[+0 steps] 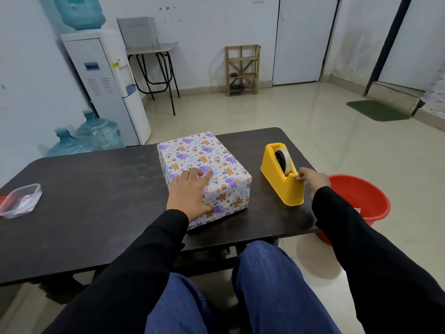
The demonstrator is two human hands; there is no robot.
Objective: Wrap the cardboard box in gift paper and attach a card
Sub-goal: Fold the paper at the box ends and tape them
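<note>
Yellow dispenser [277, 186] — right hand [315, 178] pinches tape [285, 158]; left hand [190, 191] presses wrapped box [224, 160].

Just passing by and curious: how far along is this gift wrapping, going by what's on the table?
Mostly done: the box shows patterned paper on every visible side. In hand: the left hand presses flat on its top while the right hand pinches the tape at the yellow dispenser. Left: sticking that piece down, and no card shows on the box yet.
</note>
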